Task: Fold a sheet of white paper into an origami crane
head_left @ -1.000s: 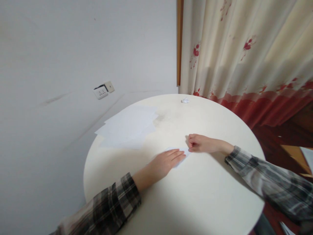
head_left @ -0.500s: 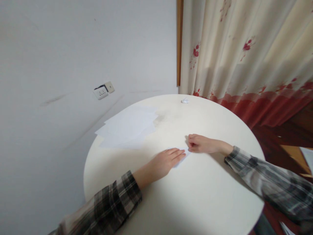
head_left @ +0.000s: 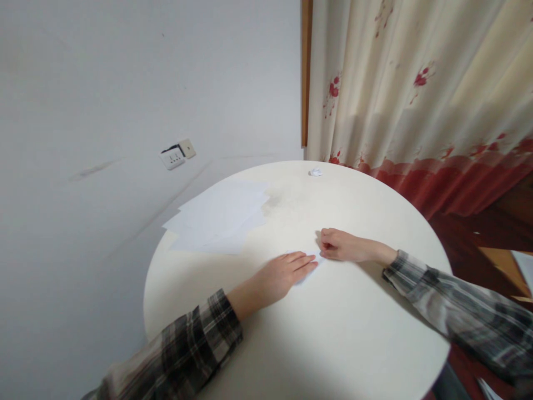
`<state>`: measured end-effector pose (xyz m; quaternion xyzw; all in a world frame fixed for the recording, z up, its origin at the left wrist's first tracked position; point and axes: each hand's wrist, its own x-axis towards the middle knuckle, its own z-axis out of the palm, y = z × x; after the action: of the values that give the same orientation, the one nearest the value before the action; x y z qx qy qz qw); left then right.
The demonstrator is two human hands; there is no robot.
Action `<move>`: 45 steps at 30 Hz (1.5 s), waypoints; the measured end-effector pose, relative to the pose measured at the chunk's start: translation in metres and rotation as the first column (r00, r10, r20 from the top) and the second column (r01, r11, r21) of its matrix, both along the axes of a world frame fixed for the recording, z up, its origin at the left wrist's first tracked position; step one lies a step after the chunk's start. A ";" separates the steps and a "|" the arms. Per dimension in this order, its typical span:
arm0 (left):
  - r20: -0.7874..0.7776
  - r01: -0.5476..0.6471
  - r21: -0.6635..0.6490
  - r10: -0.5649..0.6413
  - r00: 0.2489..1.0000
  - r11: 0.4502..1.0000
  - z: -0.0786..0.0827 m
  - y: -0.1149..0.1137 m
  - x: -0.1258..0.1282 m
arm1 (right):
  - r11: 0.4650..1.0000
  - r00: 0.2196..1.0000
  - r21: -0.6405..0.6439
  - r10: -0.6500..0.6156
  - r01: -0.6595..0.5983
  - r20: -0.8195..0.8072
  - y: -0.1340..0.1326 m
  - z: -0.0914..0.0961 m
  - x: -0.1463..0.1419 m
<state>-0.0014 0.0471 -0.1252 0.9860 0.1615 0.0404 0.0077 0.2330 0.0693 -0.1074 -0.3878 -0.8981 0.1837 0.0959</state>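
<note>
White paper [head_left: 307,278], small, angular, partly hidden under flat, outstretched left hand [head_left: 285,276], right hand [head_left: 337,244] curled at its corner, grip unclear

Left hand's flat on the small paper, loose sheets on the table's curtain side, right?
Not quite: the head view shows the loose sheets on the wall side of the table, not the curtain side. The left hand does lie flat on the small paper.

Soft shadows across the tabletop [head_left: 353,322]
</note>
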 end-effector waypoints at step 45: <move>0.113 0.056 0.164 -0.075 0.991 0.985 -0.001 0.001 0.017 | 0.952 0.984 -0.305 -0.065 0.011 -0.165 0.023 -0.008 0.011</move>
<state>0.0159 0.0479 -0.1261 0.9841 0.1242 0.1117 -0.0609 0.2437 0.0926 -0.1153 -0.3977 -0.8399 0.3504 0.1166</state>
